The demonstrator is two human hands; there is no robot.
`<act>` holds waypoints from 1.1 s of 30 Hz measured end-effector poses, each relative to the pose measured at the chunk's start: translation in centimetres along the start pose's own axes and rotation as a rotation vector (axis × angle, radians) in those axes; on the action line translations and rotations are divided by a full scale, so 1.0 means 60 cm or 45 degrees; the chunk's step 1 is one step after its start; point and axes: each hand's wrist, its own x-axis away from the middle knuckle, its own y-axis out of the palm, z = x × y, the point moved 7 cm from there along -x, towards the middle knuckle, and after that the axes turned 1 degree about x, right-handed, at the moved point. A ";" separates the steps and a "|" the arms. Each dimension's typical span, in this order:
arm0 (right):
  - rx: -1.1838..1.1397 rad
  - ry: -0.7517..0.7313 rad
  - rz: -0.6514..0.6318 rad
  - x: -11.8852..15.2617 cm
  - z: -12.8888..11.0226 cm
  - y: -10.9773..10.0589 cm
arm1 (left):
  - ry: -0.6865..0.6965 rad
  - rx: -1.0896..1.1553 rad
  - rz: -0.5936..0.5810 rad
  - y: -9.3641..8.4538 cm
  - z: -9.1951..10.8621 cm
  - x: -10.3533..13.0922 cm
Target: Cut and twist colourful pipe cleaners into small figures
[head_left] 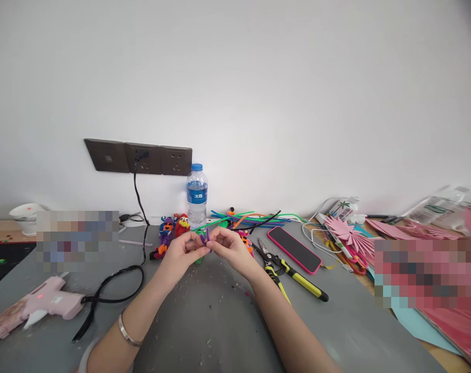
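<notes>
While the left hand (182, 255) and right hand (231, 250) meet above the gray tabletop (204, 321), the grip of each pinches a bent purple pipe cleaner (207, 234) between them, with yellow-handled pliers (275, 259) lying beside a pink-cased smartphone (294, 249).

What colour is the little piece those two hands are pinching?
The little piece is purple. The head view, the only one, shows it best.

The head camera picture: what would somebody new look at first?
Probably the left hand and right hand, pinching a purple piece mid-picture. Next, the blue-capped bottle standing behind them by the wall. Then the pale pink glue gun lying at the left.
</notes>
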 end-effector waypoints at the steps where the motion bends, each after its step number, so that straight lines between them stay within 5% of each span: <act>1: -0.006 0.014 -0.015 0.001 0.000 0.001 | 0.010 -0.022 -0.017 0.001 0.001 -0.001; 14: -0.159 0.263 -0.177 0.005 0.027 0.004 | -0.039 -0.289 -0.272 0.004 0.002 0.005; 33: -0.304 0.012 0.121 -0.006 0.004 -0.011 | 0.230 -0.146 0.240 -0.021 0.028 0.010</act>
